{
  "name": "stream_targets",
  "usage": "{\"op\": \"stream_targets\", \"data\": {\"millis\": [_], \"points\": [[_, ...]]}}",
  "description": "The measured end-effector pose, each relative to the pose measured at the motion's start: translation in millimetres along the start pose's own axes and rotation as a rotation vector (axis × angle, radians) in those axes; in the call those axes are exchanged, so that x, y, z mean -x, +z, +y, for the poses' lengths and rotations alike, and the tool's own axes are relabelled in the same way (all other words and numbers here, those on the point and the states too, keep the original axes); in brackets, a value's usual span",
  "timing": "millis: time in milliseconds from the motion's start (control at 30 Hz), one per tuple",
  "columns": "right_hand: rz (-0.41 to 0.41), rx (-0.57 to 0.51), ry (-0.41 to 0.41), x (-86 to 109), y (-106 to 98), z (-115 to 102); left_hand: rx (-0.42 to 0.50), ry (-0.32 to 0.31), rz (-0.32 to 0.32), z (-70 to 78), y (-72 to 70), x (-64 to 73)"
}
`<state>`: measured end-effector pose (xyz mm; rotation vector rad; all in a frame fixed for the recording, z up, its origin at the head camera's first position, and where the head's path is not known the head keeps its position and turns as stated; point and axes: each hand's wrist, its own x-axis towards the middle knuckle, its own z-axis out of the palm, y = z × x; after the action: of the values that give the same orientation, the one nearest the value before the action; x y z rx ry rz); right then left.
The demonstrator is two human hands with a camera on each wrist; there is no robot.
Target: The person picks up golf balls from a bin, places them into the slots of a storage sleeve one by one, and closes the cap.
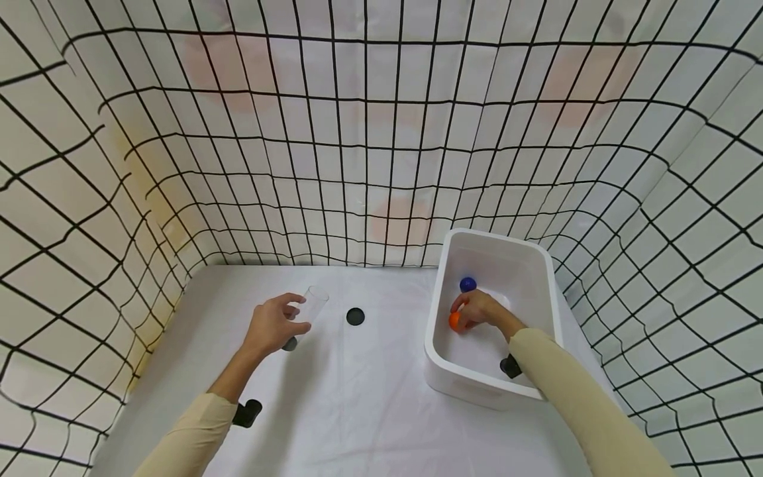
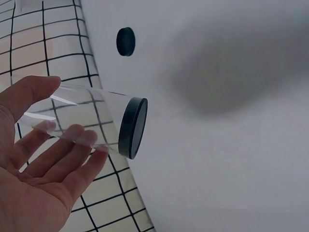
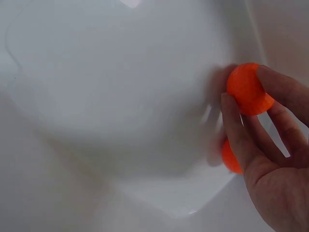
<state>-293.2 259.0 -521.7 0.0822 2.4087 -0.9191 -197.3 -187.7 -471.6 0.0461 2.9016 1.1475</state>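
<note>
My left hand (image 1: 274, 324) holds a clear plastic tube (image 1: 316, 303) above the table, tilted. In the left wrist view a black cap (image 2: 133, 128) closes the tube's lower end, and thumb and fingers lie along opposite sides of the wall. Inside a white bin (image 1: 437, 341) at the right, my right hand (image 1: 477, 309) pinches an orange ball (image 3: 248, 89) between thumb and fingers. Beneath that hand, a second orange ball (image 3: 232, 158) shows partly hidden behind the fingers. A dark blue ball (image 1: 467, 284) lies just beyond the right hand, near the bin's left wall.
A loose black cap (image 1: 355, 317) lies on the white-covered table (image 1: 357, 411), between the tube and the bin. Black grid netting (image 1: 381, 139) rises around the back and both sides, close behind the bin.
</note>
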Motion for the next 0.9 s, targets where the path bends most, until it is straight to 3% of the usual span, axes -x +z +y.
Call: {"op": "stream_targets", "data": {"millis": [133, 267, 433, 700, 900], "points": [[0.003, -0.008, -0.014, 4.2, -6, -1, -0.001, 0.001, -0.001, 2.2, 1.2, 0.9], [-0.003, -0.026, -0.078, 11.5, -16, -5, -0.006, 0.012, -0.003, 7.1, 2.1, 0.2], [0.008, -0.085, -0.161, 25.8, -34, -18, -0.007, 0.042, -0.009, 16.2, 2.8, -1.7], [0.034, -0.172, -0.221, 49.0, -58, -42, 0.016, 0.071, -0.032, 32.0, 5.6, -6.7], [0.087, -0.1, -0.283, 65.6, -68, -61, 0.028, 0.09, -0.04, 41.9, 9.2, -9.5]]}}
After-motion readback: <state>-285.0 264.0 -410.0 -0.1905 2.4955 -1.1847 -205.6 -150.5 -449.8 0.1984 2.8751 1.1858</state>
